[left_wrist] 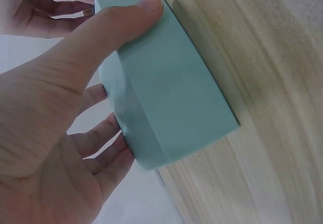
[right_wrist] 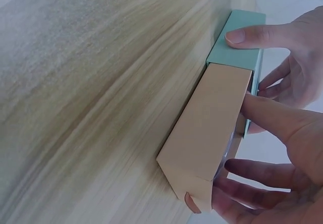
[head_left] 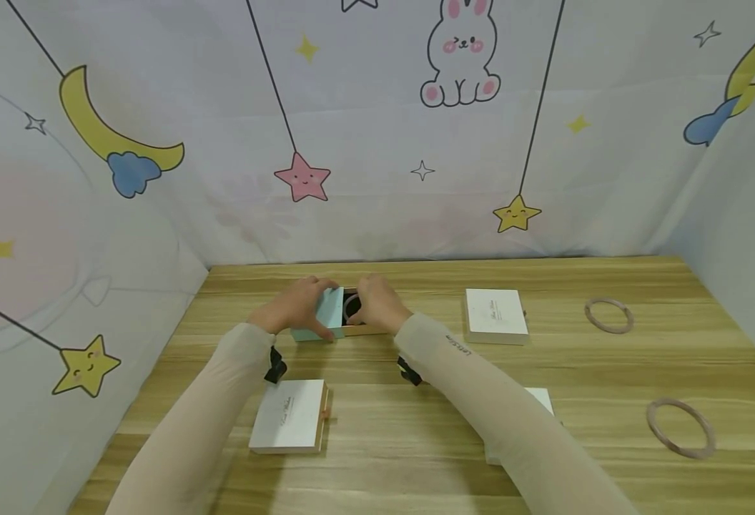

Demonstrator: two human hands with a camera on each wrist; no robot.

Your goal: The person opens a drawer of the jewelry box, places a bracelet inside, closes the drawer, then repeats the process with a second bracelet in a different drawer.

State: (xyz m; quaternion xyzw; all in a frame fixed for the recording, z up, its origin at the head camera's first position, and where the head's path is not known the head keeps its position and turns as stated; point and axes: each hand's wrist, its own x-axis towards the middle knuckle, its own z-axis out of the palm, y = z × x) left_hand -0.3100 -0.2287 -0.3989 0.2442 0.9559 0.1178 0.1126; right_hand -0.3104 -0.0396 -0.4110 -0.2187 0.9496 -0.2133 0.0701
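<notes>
A drawer-style gift box stands at the back, its mint-green sleeve pulled partly off a tan inner drawer. My left hand grips the sleeve, thumb on the front side and fingers behind, as the left wrist view shows. Over the exposed part of the drawer, my right hand reaches in with thumb and fingertips at a pale mauve bangle. Part of that bangle is hidden under the hand. A small tan pull tab sticks out of the drawer's end.
A white box lies at the front left, another white box at the back right. A third white box is mostly covered by my right sleeve. Two loose bangles, a far bangle and a near bangle, lie on the right.
</notes>
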